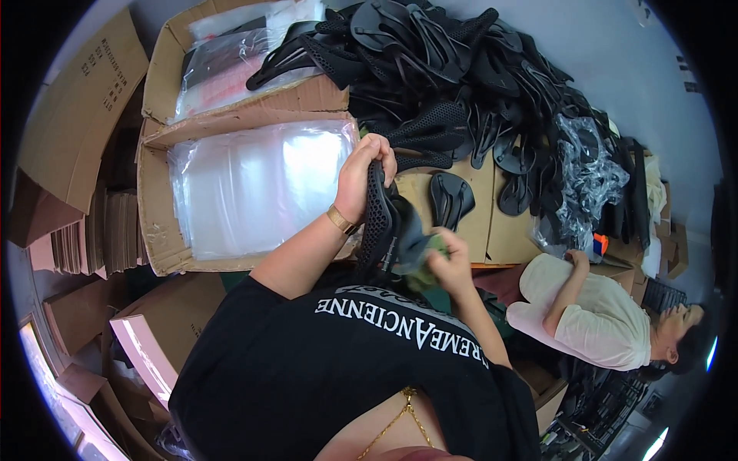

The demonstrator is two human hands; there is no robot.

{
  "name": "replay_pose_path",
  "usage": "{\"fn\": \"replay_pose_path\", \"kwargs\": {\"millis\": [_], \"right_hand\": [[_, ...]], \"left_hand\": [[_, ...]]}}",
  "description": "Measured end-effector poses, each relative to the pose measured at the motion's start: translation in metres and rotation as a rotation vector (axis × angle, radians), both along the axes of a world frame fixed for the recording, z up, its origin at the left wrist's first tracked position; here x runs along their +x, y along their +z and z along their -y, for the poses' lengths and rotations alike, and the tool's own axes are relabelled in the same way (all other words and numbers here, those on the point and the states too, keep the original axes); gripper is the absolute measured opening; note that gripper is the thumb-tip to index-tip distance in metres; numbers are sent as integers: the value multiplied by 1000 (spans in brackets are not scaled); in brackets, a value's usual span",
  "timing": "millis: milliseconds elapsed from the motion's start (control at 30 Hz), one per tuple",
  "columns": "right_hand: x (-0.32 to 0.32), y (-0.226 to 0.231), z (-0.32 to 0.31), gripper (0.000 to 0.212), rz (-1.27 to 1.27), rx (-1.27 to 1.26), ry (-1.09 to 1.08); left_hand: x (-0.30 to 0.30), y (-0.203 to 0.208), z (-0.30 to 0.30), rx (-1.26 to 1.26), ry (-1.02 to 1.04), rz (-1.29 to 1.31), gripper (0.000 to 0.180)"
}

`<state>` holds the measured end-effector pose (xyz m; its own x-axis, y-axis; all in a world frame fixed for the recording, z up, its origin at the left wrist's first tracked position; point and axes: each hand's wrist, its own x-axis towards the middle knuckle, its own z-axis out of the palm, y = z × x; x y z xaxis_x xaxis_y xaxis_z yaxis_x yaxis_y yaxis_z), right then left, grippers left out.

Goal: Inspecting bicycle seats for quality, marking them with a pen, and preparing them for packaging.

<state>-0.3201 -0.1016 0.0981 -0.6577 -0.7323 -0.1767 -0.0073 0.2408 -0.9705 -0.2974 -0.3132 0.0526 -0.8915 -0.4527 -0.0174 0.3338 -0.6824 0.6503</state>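
- Hands of a person in a black printed shirt meet over a bench covered in flattened brown cardboard.
- The left hand [365, 173], with a gold bracelet at the wrist, is closed around the upper end of a black perforated sandal [378, 223], which hangs down upright in front of the chest.
- The right hand [450, 265] is curled around a green cloth [425, 257], pressed against the lower part of the sandal.
- Just left of the hands sits an open cardboard box [157, 230] filled with clear plastic bags [254, 184].
- Beyond the hands, a large heap of black sandals [461, 84] spreads across the bench, and one pair [451, 198] lies apart on the cardboard near the hands.
- To the right, another person in a pale shirt [596, 319] leans at the bench.
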Motion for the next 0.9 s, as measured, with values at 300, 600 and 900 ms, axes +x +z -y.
{"fn": "replay_pose_path", "kwargs": {"millis": [300, 600, 900], "right_hand": [[-35, -45, -37, 18, 19, 173, -451], [-55, -64, -25, 27, 273, 72, -618], [-37, -16, 41, 27, 160, -169, -198]], "left_hand": [[4, 2, 14, 49, 39, -27, 29], [31, -13, 36, -395, 144, 417, 48], [16, 2, 18, -538, 19, 377, 46]]}}
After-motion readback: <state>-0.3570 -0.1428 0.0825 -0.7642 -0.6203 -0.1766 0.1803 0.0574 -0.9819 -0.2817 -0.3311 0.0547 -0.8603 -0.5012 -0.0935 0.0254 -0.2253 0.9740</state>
